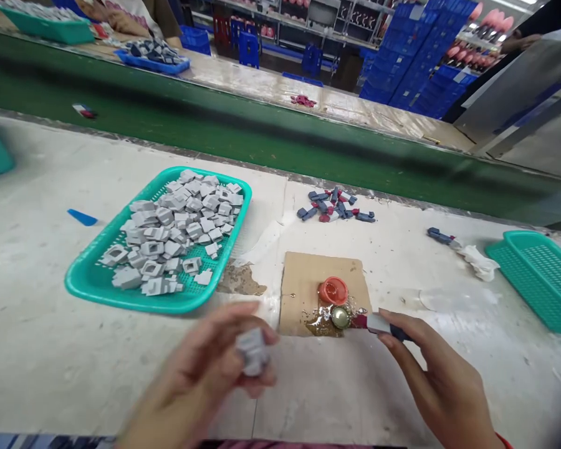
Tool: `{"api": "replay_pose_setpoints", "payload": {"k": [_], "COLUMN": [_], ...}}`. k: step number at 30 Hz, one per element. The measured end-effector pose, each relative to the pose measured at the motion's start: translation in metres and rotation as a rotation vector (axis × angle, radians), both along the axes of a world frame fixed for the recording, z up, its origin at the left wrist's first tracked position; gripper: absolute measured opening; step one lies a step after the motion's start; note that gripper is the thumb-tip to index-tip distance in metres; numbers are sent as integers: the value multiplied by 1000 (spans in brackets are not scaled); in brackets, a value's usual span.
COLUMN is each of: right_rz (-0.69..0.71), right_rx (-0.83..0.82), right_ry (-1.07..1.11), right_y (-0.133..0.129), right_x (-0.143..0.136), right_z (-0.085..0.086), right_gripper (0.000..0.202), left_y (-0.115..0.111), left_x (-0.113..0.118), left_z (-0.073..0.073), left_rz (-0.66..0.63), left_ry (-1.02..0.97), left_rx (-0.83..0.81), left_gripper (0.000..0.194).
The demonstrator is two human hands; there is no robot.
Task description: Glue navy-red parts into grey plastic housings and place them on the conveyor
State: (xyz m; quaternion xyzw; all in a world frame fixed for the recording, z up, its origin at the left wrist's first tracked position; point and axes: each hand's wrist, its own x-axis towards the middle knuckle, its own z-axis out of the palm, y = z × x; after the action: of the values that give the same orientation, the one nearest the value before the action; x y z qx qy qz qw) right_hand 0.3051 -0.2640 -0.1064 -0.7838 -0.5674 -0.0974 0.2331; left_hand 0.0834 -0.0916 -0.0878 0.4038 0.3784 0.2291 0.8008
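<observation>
- No words or numbers can be read.
- White shirt (143, 24) on a person near the left end of the far bench (247, 73): pinkish lettering (124, 7), illegible.
- Tall stack of blue crates (397, 43) beyond that bench's back edge: pale labels (416, 12), too small to read.

Blue crates (404, 56) beyond green belt (243, 143)

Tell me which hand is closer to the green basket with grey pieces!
Left. The left hand is just in front of the basket, near its right side; the right hand is farther, off to the right beyond the cardboard.
</observation>
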Motion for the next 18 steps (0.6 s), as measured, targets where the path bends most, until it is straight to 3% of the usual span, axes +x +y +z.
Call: {"api": "replay_pose_setpoints", "payload": {"k": [3, 6, 18], "right_rz": [-11, 34, 83], "right_rx": [-17, -18, -31], "right_ry": [-59, -70, -36], "right_y": [3, 6, 14], "right_x": [-3, -4, -5], "right_z": [-3, -8, -10], "right_gripper": [21, 18, 18], "left_y": [-35, -46, -51], "left_x": [32, 43, 42], "left_z": [-10, -19, -31], "left_rz": [72, 98, 87], "left_ry": [-119, -153, -259], "left_rx": [-408, -586, -697], "left_gripper": [21, 25, 21]}}
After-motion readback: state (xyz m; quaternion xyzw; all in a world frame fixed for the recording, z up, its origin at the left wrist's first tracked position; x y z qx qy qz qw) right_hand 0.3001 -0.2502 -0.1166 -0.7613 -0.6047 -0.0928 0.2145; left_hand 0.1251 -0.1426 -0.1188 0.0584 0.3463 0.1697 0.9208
